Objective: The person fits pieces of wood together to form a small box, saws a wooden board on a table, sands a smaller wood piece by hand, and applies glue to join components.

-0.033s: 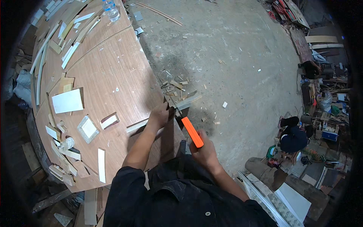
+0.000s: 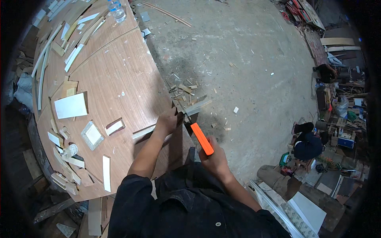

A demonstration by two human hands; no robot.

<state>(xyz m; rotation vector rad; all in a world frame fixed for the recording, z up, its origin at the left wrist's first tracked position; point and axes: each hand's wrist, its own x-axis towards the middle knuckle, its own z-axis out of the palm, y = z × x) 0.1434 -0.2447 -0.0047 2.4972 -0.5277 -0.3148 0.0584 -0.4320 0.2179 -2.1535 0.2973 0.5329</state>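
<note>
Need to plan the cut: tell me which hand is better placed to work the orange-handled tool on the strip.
Right. The right hand grips the orange-handled tool, angled toward the strip at the table's edge. The left hand presses the strip down.

My left hand (image 2: 168,121) pins a pale strip (image 2: 170,123) at the workbench (image 2: 119,79) edge (strip overhanging); my right hand (image 2: 214,160) grips an orange-handled saw (image 2: 201,139) beside it.

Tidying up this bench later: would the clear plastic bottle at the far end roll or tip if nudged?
The plastic bottle looks mostly empty, so probably light and easily moved. Its round body would likely roll on the smooth wooden table. It sits near the edge, so it might drop off.
</note>
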